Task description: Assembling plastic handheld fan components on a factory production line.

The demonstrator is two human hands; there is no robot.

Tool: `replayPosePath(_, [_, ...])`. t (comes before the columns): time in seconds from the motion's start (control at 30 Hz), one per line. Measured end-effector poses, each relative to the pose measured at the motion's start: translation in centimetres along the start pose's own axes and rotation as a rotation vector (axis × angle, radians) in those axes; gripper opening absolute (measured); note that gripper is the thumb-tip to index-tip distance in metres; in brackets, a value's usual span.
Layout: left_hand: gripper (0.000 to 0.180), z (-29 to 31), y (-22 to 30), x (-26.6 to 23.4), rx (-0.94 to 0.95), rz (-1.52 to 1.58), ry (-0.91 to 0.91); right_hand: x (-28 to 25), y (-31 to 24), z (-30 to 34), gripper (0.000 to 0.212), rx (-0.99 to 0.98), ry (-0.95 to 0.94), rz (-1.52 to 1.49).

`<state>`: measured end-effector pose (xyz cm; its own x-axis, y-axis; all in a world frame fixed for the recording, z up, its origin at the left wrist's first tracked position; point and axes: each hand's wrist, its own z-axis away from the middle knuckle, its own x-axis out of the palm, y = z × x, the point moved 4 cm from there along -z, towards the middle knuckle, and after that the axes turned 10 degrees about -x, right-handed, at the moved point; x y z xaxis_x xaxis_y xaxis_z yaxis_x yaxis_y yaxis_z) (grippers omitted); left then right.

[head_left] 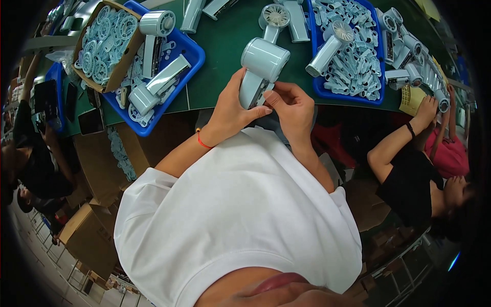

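Note:
Just past the table's near edge I hold a pale blue handheld fan point(264, 57), its round barrel head up and its handle pointing down toward me. My left hand point(231, 112) is wrapped round the handle from the left, thumb across its lower end. On the other side, my right hand point(295, 108) is closed, thumb and fingers pinched together against the handle's open side, where dark inner parts show. Whatever sits between those fingertips is too small or hidden to make out. Behind the held fan lies another fan point(276, 17) with its round grille showing.
On the left, a blue tray point(192, 53) holds fan bodies and a cardboard box point(128, 64) of pale blue rings. A second blue tray point(381, 61) with small pale parts stands right, a fan point(327, 53) lying across it. More fans lie beyond; co-workers sit on both sides.

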<state>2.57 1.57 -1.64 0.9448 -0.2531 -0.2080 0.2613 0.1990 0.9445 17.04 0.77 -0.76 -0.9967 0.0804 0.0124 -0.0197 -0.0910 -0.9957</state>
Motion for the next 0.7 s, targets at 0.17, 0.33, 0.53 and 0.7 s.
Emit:
replayPosePath(0.17, [0.086, -0.2, -0.2, 0.1, -0.029, 0.023, -0.007, -0.4, 0.2, -0.6, 0.026, -0.016, -0.047, 0.075])
replayPosePath(0.33, [0.083, 0.0, -0.3, 0.1, 0.029, -0.005, 0.001, -0.2, -0.5, -0.9, 0.025, 0.029, -0.104, 0.169])
replayPosePath(0.53, [0.085, -0.3, -0.4, 0.1, 0.035, -0.171, -0.008, -0.4, -0.4, -1.5, 0.025, 0.08, -0.115, 0.21])
replayPosePath(0.7, [0.079, -0.6, 0.1, 0.0, 0.013, -0.145, -0.011, -0.5, -0.2, -2.0, 0.021, 0.081, -0.132, 0.175])
